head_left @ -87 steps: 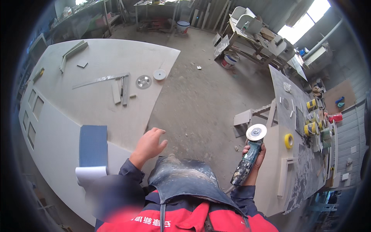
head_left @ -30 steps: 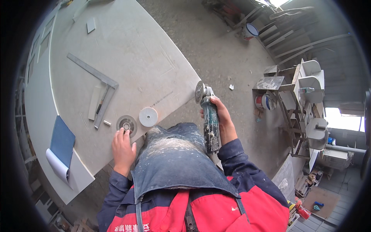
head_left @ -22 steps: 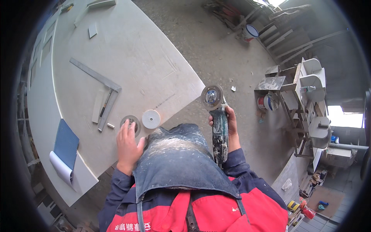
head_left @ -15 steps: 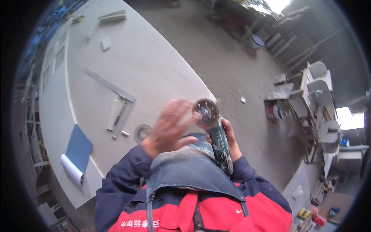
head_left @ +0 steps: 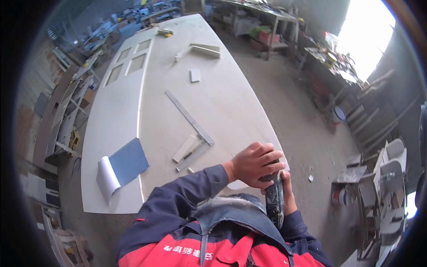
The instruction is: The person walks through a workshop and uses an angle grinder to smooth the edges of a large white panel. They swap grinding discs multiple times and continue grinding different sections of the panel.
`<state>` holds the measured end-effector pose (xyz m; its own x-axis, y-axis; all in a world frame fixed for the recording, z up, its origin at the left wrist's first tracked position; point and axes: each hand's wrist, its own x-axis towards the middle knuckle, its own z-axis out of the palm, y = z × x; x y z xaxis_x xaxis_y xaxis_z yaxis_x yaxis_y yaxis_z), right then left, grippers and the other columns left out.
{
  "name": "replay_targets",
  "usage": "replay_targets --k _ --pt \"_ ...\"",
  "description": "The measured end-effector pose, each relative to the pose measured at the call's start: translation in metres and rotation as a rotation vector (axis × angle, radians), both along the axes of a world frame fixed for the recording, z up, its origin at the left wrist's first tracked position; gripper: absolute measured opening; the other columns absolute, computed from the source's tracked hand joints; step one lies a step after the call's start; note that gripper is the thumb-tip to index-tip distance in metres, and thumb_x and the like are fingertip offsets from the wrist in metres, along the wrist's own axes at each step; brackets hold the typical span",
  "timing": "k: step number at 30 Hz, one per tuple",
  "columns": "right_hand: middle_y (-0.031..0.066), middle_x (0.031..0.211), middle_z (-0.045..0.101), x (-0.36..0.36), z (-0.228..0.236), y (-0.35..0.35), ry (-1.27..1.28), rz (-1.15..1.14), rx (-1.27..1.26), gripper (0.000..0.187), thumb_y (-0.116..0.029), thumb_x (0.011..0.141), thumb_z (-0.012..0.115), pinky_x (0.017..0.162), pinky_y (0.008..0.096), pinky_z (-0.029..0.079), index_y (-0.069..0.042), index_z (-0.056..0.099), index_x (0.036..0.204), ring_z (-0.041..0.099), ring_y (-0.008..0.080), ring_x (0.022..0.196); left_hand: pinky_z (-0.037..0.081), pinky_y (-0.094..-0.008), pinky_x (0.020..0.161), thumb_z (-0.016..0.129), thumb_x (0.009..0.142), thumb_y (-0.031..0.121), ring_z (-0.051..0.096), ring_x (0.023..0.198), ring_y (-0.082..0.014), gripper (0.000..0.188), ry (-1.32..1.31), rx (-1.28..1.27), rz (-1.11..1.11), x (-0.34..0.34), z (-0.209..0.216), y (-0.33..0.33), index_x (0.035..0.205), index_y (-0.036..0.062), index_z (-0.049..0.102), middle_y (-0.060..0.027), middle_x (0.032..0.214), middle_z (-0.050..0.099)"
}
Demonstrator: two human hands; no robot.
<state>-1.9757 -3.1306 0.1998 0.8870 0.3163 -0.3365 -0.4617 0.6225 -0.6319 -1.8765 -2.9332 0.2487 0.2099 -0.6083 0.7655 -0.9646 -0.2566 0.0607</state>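
An angle grinder (head_left: pixel 275 200) with a worn dark green body stands in front of my chest, at the table's near right corner. My right hand (head_left: pixel 288 189) grips its body from the right side, and part of that hand is behind the tool. From the left, my left hand (head_left: pixel 257 164) curls its fingers over the grinder's head and hides the disc. Farther left on the white table (head_left: pixel 218 102) lies a metal carpenter's square (head_left: pixel 189 116). A pale strip (head_left: pixel 184 149) lies by its corner.
A panel with rectangular openings (head_left: pixel 114 104) covers the table's left side, a partly rolled blue sheet (head_left: pixel 129 161) near its front end. A small white block (head_left: pixel 195 75) and an angled white piece (head_left: pixel 207 50) lie farther back. Cut boards (head_left: pixel 393 178) are stacked at right; a cluttered bench (head_left: pixel 327 58) stands behind.
My left hand, blurred and beside the exposed disc before, has closed over the grinder's head. The view has shifted, showing more of the far room and the table's left side.
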Motion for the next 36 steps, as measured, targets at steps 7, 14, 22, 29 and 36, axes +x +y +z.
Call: replay_targets --k 7,14,22,29,36 --pt "0.0142 0.11 0.072 0.033 -0.029 0.019 -0.183 -0.004 0.151 0.072 -0.066 0.096 0.058 0.066 0.0365 0.062 -0.006 0.06 0.135 0.072 0.0256 0.081 0.048 -0.0494 0.102 0.073 0.089 0.046 0.054 0.12 -0.0397 0.066 0.278 -0.237 0.424 -0.028 0.013 -0.017 0.139 0.0054 0.058 -0.0189 0.134 0.057" --pt "0.0181 0.119 0.07 0.04 -0.072 0.009 0.067 0.076 0.337 0.076 -0.066 0.098 0.055 0.065 0.0384 0.06 -0.001 0.059 0.137 0.069 0.0283 0.08 0.052 -0.0502 0.067 0.059 0.102 0.055 0.067 0.075 -0.0404 0.058 0.684 0.104 0.572 -0.024 -0.013 0.041 0.078 0.0027 0.071 -0.0209 0.078 0.068" --pt "0.0187 0.099 0.075 0.035 -0.056 0.022 0.15 0.188 0.372 0.066 -0.054 0.098 0.062 0.065 0.0354 0.064 0.005 0.064 0.126 0.074 0.0281 0.077 0.05 -0.0466 0.066 0.075 0.091 0.015 0.064 0.075 -0.0383 0.017 0.532 -0.294 0.355 -0.038 0.0 0.035 0.081 0.0024 0.07 -0.0178 0.08 0.065" --pt "0.0219 0.1 0.073 0.022 -0.04 0.033 0.245 0.147 0.352 0.061 -0.047 0.097 0.067 0.063 0.0395 0.067 0.004 0.06 0.129 0.076 0.0322 0.08 0.047 -0.0459 0.057 0.073 0.097 0.031 0.059 0.062 -0.0344 0.037 0.813 0.114 0.483 -0.044 -0.009 0.059 0.073 0.0039 0.065 -0.0112 0.073 0.061" --pt "0.0206 0.091 0.073 0.03 -0.037 0.044 0.262 0.18 0.288 0.059 -0.054 0.097 0.064 0.06 0.0347 0.065 -0.001 0.066 0.124 0.074 0.028 0.071 0.055 -0.0385 0.075 0.078 0.088 0.014 0.066 0.087 -0.0303 0.04 0.831 -0.136 0.44 -0.05 -0.007 0.059 0.124 0.004 0.064 -0.0135 0.105 0.065"
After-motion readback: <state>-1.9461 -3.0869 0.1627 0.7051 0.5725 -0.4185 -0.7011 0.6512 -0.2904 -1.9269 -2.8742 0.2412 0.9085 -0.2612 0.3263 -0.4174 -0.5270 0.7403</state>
